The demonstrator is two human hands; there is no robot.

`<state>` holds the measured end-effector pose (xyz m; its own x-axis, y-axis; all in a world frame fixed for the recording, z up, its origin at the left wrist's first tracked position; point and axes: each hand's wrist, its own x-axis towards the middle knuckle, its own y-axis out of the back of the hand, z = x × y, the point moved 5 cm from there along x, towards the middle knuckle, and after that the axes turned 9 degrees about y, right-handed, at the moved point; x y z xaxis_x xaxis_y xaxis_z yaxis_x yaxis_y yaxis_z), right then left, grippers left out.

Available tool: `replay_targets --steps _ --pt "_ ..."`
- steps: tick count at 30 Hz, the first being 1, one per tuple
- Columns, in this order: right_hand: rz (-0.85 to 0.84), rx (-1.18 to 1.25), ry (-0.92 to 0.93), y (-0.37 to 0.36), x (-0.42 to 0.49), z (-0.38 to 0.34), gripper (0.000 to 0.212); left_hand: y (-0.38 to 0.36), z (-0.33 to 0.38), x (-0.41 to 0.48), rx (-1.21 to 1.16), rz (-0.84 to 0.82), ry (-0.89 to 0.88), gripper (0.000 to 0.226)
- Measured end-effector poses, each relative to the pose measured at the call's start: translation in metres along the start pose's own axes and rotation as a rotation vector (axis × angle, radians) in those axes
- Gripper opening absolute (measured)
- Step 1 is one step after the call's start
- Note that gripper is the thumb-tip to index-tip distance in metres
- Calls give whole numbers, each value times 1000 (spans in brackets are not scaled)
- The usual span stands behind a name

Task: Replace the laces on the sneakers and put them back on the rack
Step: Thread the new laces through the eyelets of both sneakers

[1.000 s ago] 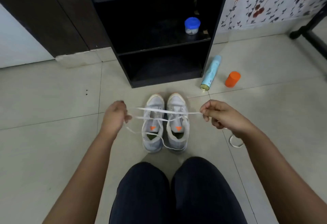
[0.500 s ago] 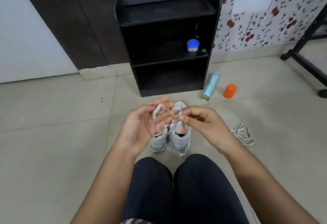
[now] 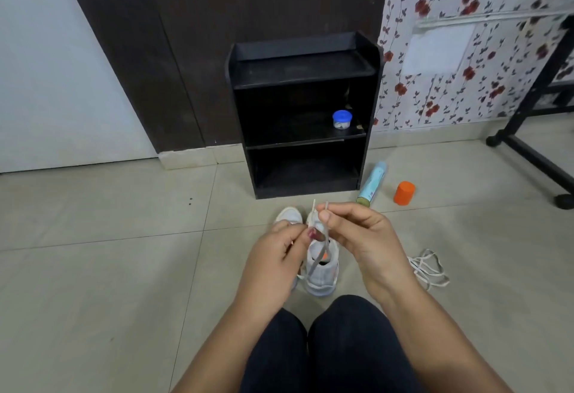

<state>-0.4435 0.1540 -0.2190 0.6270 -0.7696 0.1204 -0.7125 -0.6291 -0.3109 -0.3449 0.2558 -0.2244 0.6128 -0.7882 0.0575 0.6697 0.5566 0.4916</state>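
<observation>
Two white sneakers stand side by side on the tiled floor in front of my knees. The right sneaker [image 3: 323, 271] shows an orange tab inside; the left sneaker [image 3: 289, 215] is mostly hidden behind my left hand [image 3: 273, 256]. Both hands meet above the shoes and pinch a white lace [image 3: 320, 246]. My right hand [image 3: 357, 234] holds its two ends upright, and the lace hangs down into the right sneaker. A black shoe rack [image 3: 302, 116] stands just beyond, with both lower shelves open to me.
A second white lace [image 3: 430, 268] lies bunched on the floor to my right. A teal spray can [image 3: 372, 183] and an orange cap [image 3: 403, 192] lie right of the rack. A small blue-lidded jar [image 3: 342, 119] sits on the rack's middle shelf. A black wheeled frame [image 3: 534, 156] stands far right.
A second ago my hands were apart, stretching the lace across the shoes. They have come together above the sneakers, the lace ends now side by side. My view has tilted upward.
</observation>
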Motion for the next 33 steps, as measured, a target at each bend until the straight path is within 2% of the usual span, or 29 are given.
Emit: replay_targets --steps 3,6,7,10,12,18,21,23,25,27,30,33 --pt "-5 92 -97 -6 -4 2 25 6 9 -6 110 107 -107 23" --pt "14 178 -98 -14 -10 0 18 5 12 -8 167 96 -146 21" --pt "29 185 -75 -16 -11 -1 16 3 10 -8 65 51 -110 19" --pt "87 160 -11 -15 -12 0 18 -2 5 -9 -548 -148 182 20" --pt "83 110 18 -13 -13 1 18 -2 0 -9 -731 -188 294 22" --pt "19 59 62 -11 -15 3 18 2 -11 -7 -695 -134 332 16" --pt "-56 -20 31 -6 -12 3 33 3 -13 -6 -588 -190 315 18" --pt "-172 -128 12 -4 -9 0 40 4 -13 -8 -498 -232 313 18" --pt "-304 -269 19 -2 -8 -4 35 5 -14 -10 -442 -260 329 18" --pt "-364 -346 24 -3 -7 -6 23 5 -14 -12 -422 -294 338 16" --pt "-348 -409 54 -5 -8 -7 13 5 -11 -14 -484 -257 328 20" --pt "-311 -508 139 -4 -9 -9 18 9 -10 -12 -585 -135 288 18"
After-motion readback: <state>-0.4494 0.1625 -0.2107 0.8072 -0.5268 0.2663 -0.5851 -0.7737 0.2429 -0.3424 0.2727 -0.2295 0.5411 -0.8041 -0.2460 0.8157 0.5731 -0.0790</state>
